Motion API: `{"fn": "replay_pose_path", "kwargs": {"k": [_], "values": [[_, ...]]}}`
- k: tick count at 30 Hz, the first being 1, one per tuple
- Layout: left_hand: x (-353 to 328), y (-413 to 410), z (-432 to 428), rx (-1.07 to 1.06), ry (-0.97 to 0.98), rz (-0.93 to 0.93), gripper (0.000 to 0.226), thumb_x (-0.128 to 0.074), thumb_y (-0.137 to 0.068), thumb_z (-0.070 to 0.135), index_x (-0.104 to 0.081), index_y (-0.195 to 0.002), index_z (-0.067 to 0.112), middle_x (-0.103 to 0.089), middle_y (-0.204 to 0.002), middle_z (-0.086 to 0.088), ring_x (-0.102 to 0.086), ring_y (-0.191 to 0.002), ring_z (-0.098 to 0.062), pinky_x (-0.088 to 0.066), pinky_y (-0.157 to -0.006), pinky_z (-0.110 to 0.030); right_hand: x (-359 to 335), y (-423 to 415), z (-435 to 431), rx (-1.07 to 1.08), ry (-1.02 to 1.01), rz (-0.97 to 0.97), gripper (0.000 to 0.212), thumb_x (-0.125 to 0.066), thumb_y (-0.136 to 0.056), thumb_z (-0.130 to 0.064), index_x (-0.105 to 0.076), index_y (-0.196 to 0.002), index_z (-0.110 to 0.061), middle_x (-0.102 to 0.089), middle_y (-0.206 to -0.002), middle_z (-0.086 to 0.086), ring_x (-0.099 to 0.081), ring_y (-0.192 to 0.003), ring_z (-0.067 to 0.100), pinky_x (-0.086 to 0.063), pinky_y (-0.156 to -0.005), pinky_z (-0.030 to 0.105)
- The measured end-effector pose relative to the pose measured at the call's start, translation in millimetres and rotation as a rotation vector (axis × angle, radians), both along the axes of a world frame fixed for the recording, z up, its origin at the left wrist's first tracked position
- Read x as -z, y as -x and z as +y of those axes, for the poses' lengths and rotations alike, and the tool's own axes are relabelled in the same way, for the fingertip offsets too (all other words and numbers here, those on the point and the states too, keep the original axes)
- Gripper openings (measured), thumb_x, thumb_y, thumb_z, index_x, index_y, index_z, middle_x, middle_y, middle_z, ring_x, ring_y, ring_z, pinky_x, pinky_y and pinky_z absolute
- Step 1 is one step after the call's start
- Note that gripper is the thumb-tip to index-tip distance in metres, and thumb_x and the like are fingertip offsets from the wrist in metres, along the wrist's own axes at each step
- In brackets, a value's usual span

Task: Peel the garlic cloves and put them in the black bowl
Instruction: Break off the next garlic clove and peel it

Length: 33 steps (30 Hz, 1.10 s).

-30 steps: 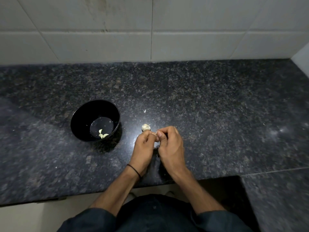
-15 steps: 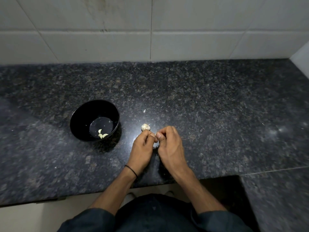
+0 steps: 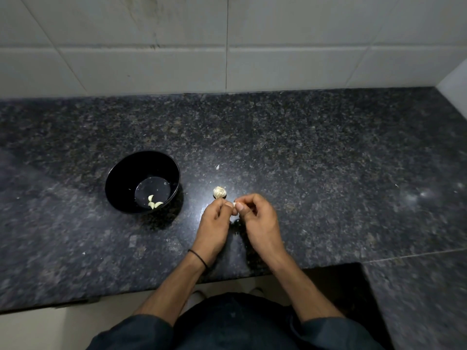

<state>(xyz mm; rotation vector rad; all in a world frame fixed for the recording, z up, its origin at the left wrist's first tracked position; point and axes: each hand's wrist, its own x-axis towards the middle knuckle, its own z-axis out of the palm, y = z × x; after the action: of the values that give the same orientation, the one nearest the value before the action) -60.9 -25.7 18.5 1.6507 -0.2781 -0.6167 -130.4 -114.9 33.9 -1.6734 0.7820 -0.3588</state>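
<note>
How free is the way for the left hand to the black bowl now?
Probably yes: the black bowl stands just to the left of the left hand, with only bare countertop between them. The hand is busy, though; with the right hand it pinches a garlic clove.

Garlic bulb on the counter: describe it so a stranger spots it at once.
On the dark speckled granite counter, look right of the round black bowl. The pale, knobbly garlic bulb lies just beyond the left hand. Unlike the smooth peeled cloves, it is outside the bowl.
</note>
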Motion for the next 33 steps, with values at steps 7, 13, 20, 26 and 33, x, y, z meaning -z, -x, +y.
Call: {"fn": "replay_pose_path", "kwargs": {"k": [7,13,20,26,33], "values": [[-2.0,0.0,2.8,0.022,0.097,0.067,0.022,-0.053,-0.088,0.026,-0.061,-0.068,0.025,-0.057,-0.069,0.004,-0.049,-0.072,-0.016,-0.040,-0.072,-0.041,-1.0,2.4,-0.4,0.059,-0.380,-0.102,0.009,-0.060,-0.097,0.000,-0.068,-0.101,-0.005,-0.072,-0.077,0.000,-0.059,-0.063,0.008,-0.048,-0.056,0.022],[2.9,-0.6,8.0,0.068,-0.031,-0.171,0.026,-0.047,-0.094,0.030,-0.057,-0.079,0.011,-0.056,-0.071,0.009,-0.048,-0.070,-0.010,-0.042,-0.069,-0.031,-2.2,5.7,-3.9,0.013,-0.287,-0.058,0.009,-0.062,-0.098,-0.010,-0.071,-0.099,-0.007,-0.074,-0.083,0.011,-0.063,-0.069,0.012,-0.052,-0.063,0.029],[0.5,1.9,11.1,0.064,-0.112,-0.286,0.017,-0.055,-0.100,0.009,-0.058,-0.084,0.006,-0.050,-0.057,0.016,-0.042,-0.054,-0.001,-0.034,-0.055,-0.014,4.5,5.3,-3.3,0.046,-0.186,-0.009,0.005,-0.070,-0.092,-0.011,-0.073,-0.092,-0.014,-0.075,-0.083,0.004,-0.066,-0.074,0.009,-0.054,-0.072,0.027],[3.1,2.3,10.8,0.083,-0.072,-0.192,0.018,-0.055,-0.101,0.012,-0.058,-0.084,0.012,-0.050,-0.053,0.019,-0.040,-0.049,-0.001,-0.032,-0.053,-0.016,0.7,8.9,-0.4,0.003,0.090,0.012,0.009,-0.065,-0.095,-0.014,-0.069,-0.093,-0.021,-0.071,-0.086,-0.009,-0.066,-0.081,0.004,-0.051,-0.071,0.016],[5.3,2.7,11.1,0.109,-0.104,-0.305,0.016,-0.058,-0.099,0.012,-0.058,-0.083,0.014,-0.053,-0.059,0.020,-0.043,-0.055,-0.002,-0.035,-0.057,-0.019,-3.0,10.6,3.9,-0.008,0.315,-0.004,0.013,-0.059,-0.097,-0.008,-0.066,-0.091,-0.018,-0.066,-0.086,-0.007,-0.061,-0.083,0.005,-0.043,-0.070,0.012]]}}
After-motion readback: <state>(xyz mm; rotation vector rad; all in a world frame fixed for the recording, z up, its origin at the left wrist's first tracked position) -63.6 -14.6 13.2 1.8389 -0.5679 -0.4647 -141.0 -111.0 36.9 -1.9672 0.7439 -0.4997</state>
